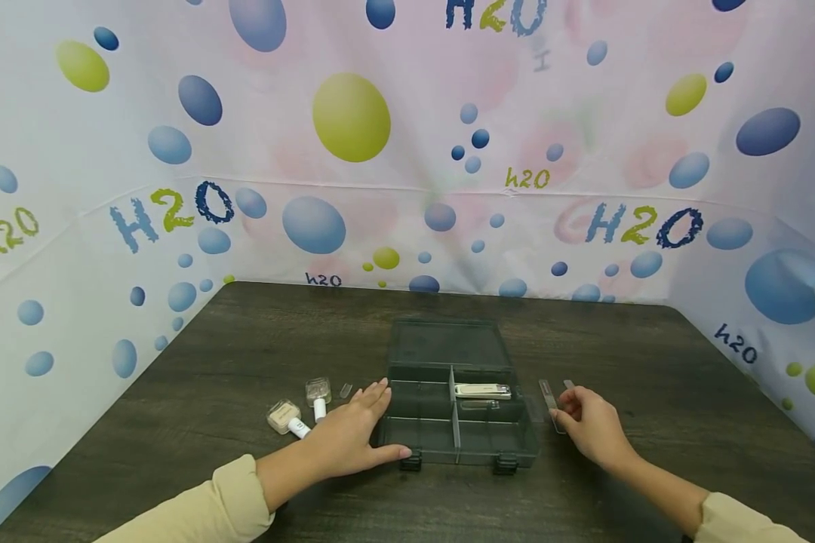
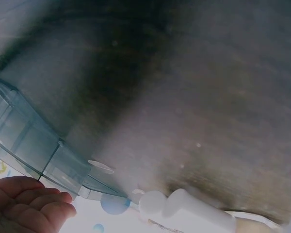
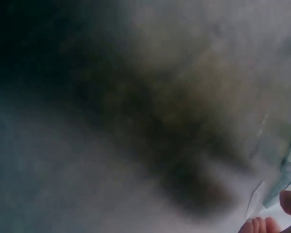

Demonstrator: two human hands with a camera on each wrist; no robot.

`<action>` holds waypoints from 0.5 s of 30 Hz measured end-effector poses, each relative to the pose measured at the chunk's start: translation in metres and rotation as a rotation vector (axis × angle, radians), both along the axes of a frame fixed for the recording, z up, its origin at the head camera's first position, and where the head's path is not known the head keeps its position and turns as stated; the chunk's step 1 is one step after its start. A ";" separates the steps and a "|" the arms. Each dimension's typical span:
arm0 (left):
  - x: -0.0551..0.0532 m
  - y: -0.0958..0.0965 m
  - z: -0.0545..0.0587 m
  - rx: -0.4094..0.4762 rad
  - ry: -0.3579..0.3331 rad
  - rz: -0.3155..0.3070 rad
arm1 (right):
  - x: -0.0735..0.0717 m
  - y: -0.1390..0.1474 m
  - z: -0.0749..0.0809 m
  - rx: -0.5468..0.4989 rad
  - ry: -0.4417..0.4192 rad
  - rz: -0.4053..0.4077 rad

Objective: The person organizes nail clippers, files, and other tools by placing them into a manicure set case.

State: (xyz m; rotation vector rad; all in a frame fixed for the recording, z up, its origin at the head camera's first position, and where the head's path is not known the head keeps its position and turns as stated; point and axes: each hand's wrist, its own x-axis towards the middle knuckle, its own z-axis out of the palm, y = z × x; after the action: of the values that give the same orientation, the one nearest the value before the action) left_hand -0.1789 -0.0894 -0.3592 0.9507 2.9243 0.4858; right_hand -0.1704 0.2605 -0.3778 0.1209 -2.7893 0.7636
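Note:
A smoky clear divided box (image 1: 457,458) lies with its lid folded back. Along its left side rests my left hand (image 1: 353,434), fingers straight, thumb at the front corner; the left wrist view shows the hand (image 2: 31,206) by the box (image 2: 70,170). Nail clippers (image 1: 482,391) lie in the back right compartment, with a small clear piece (image 1: 480,405) before them. Right of the box, my right hand (image 1: 594,426) curls over a slim strip like a nail file (image 1: 569,384), mostly hidden by the fingers. A similar strip (image 1: 547,396) lies just left of it.
Two nail polish bottles with white caps, one beige (image 1: 283,416) and one clear (image 1: 318,391), lie left of my left hand. A small clear piece (image 1: 345,391) sits beside them. The dark wooden table (image 1: 299,324) meets a patterned curtain (image 1: 407,226) behind.

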 end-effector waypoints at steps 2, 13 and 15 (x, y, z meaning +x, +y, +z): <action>0.000 0.000 0.000 -0.002 0.001 -0.001 | 0.001 0.000 -0.002 0.003 -0.027 -0.010; -0.001 0.000 -0.001 -0.011 0.003 -0.002 | 0.001 -0.003 -0.004 0.039 -0.122 -0.042; -0.001 0.000 -0.002 -0.013 0.005 -0.001 | 0.001 -0.002 -0.003 0.039 -0.130 -0.044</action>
State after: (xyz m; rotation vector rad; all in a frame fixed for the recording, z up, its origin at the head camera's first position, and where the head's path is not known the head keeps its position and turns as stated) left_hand -0.1800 -0.0893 -0.3610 0.9529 2.9272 0.4653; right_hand -0.1699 0.2582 -0.3811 0.0170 -2.9194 0.7321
